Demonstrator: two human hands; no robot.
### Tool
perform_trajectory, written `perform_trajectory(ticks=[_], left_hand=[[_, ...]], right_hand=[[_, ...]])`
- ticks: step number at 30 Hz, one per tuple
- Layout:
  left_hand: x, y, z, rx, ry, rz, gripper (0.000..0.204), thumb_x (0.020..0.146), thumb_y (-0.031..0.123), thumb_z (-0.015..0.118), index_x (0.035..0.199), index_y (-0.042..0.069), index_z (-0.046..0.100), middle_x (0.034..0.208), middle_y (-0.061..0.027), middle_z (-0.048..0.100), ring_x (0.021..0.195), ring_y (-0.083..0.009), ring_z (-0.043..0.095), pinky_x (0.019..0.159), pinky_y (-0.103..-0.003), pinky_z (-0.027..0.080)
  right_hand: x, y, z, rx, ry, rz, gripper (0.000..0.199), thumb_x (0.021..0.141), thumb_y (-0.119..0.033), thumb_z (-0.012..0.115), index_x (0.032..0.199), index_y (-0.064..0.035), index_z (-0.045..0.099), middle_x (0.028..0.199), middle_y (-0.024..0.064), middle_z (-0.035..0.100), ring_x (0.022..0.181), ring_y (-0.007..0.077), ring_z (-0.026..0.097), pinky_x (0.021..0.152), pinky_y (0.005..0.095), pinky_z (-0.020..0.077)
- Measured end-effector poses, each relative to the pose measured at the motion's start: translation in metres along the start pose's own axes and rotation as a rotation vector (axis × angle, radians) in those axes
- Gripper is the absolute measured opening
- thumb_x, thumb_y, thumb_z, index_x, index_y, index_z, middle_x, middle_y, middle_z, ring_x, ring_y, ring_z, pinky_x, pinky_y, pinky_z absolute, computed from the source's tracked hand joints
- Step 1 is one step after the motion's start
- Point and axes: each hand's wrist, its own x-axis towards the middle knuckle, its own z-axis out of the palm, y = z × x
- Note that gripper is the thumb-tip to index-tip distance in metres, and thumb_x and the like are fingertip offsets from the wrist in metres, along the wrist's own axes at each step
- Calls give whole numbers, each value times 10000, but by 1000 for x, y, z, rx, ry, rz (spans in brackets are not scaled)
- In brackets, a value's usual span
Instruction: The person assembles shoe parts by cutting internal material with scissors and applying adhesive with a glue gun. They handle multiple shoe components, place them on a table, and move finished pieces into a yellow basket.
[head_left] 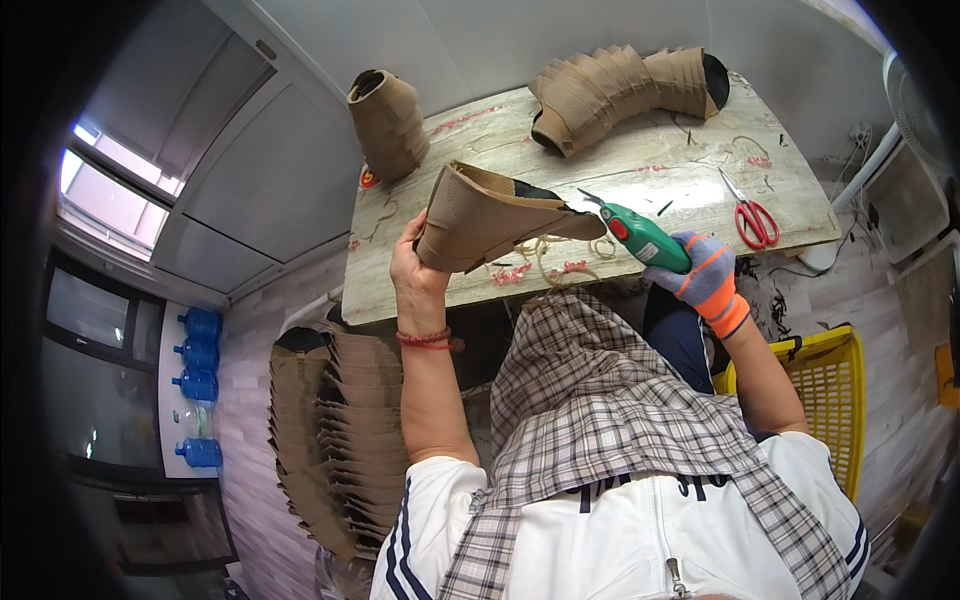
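Note:
My left hand [416,268], bare with red cords at the wrist, is closed round the lower left side of a tan shoe upper [470,225] with a black lining. It is held up over the table's front part, its narrow end pointing right. My right hand [708,280], in a grey and orange glove, grips green cordless electric scissors [640,238] with a red button. Their thin blade tip is close to the upper's right end; whether they touch I cannot tell. The fingers of my left hand are partly hidden behind the upper.
On the worn table [470,140] lie a nested row of uppers [610,95], a smaller stack [388,125], red-handled scissors [757,222] and scattered trimmings. More nested uppers [360,430] are low at my left. A yellow basket [850,400] stands at my right, near a white fan [915,110].

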Motion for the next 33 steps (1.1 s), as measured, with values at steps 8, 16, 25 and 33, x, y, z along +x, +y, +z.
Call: perform_trajectory(ticks=[8,16,25,33], left_hand=[[6,-4,-4,-59,-1,-39,235,951,103,464,1075,-54,588,1094,-211,650,1026,-326,624,936,-464,500],[21,-13,-16,-80,24,-95,229,951,94,458,1057,-56,595,1070,-205,657,998,-326,632,912,-459,516],[17,-40,13,96,-59,-16,256,958,110,460,1107,-57,586,1129,-208,639,1055,-329,614,954,-454,490],[-6,-83,56,471,-111,349,294,941,101,547,1214,-9,562,1202,-155,617,1095,-283,607,965,-435,490]], right_hand=[[1,3,1,-51,4,-55,508,556,-491,855,786,-72,682,617,110,608,569,289,598,542,378,481],[10,-8,1,63,-26,-72,499,568,-479,855,805,-69,695,627,111,618,562,291,601,547,372,485],[15,-23,7,198,-46,-7,514,590,-456,858,851,-44,693,643,125,635,570,288,629,548,346,503],[21,-45,8,500,-235,426,451,691,-303,840,968,-2,649,742,58,665,651,108,608,587,274,486]])
